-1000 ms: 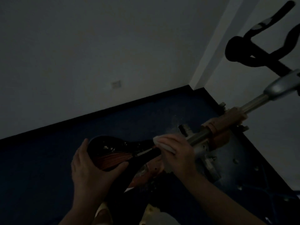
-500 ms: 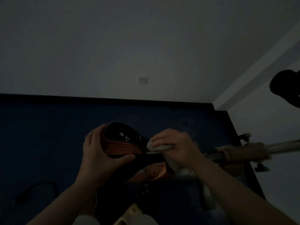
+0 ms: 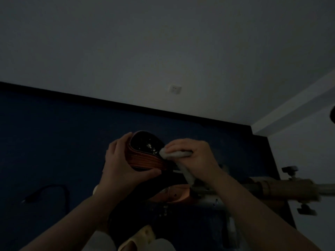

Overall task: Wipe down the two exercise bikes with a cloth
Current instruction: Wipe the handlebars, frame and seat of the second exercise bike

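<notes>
In the dim centre of the frame the bike saddle is sitting with its glossy black top catching specks of light and its orange ribbed side facing the camera. The left hand is cupping the saddle's wide rear end from the left, fingers curling over the back edge and the thumb reaching under the lower side, so it is gripping the saddle. Just right of centre the right hand is curling its fingers over a pale cloth, pressing the bunched cloth against the narrow nose end of the saddle; a loose tail of the cloth is hanging down below the hand toward the frame beneath. Below the saddle an orange part of the exercise bike is showing, and from there a tan and metal bar is running out to the right edge of the frame, blurred. A black knob is hanging under that bar at the lower right. Behind everything the dark blue floor is filling the left and middle, meeting a pale wall along a black skirting line; a white wall socket is sitting on the wall just above that line, upper centre. A dark cable is lying on the floor at the lower left. At the bottom centre a pale slipper is showing between the forearms.
</notes>
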Action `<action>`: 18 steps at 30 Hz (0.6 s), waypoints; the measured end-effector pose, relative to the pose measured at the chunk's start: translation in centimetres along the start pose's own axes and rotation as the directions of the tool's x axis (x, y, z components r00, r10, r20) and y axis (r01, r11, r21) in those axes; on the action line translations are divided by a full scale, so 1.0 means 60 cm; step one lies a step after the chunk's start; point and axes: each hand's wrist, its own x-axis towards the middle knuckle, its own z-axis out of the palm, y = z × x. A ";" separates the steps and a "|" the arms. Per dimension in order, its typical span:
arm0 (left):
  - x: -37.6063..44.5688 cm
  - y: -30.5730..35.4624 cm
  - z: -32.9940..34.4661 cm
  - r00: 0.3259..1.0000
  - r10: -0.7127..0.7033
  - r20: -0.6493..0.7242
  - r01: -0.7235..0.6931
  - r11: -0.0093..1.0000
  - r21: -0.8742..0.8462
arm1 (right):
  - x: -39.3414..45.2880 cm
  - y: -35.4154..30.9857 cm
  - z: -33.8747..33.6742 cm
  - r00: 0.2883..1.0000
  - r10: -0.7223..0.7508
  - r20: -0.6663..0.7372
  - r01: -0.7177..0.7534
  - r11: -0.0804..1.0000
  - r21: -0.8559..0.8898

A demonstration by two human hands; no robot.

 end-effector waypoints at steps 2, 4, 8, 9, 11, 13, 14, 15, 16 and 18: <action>0.000 -0.001 0.001 1.000 0.008 -0.007 -0.008 1.000 0.001 | 0.025 -0.003 0.009 0.988 0.151 -0.037 -0.147 0.984 0.097; -0.002 -0.001 0.002 1.000 0.006 -0.011 -0.006 1.000 0.005 | 0.027 0.005 0.010 0.958 0.268 -0.103 -0.266 0.963 0.038; -0.009 -0.004 0.002 0.999 -0.001 -0.049 -0.002 0.999 -0.052 | -0.021 -0.005 0.010 0.968 0.130 -0.216 -0.166 0.974 -0.154; -0.013 -0.005 0.003 0.998 0.004 -0.060 -0.009 0.997 -0.076 | -0.034 -0.009 0.014 0.974 0.066 -0.217 -0.097 0.986 -0.138; -0.022 -0.009 0.005 0.997 0.023 -0.076 -0.032 0.992 -0.120 | -0.050 -0.012 0.024 0.978 -0.023 -0.208 -0.004 0.992 -0.128; -0.029 -0.011 0.006 0.996 0.039 -0.085 -0.052 0.988 -0.148 | -0.046 -0.012 0.030 0.982 -0.097 -0.159 0.072 0.985 -0.155; -0.031 -0.011 0.005 0.995 0.048 -0.088 -0.061 0.986 -0.156 | -0.038 -0.012 0.033 0.983 -0.132 -0.130 0.109 0.979 -0.173; -0.030 -0.012 0.005 0.994 0.057 -0.092 -0.071 0.984 -0.162 | -0.027 -0.013 0.035 0.982 -0.154 -0.106 0.133 0.975 -0.177; -0.029 -0.013 0.005 0.994 0.062 -0.094 -0.077 0.983 -0.168 | -0.015 -0.014 0.037 0.982 -0.160 -0.097 0.142 0.975 -0.171; -0.026 -0.014 0.004 0.994 0.059 -0.087 -0.074 0.981 -0.181 | 0.008 -0.014 0.034 0.985 -0.120 -0.124 0.102 0.985 -0.142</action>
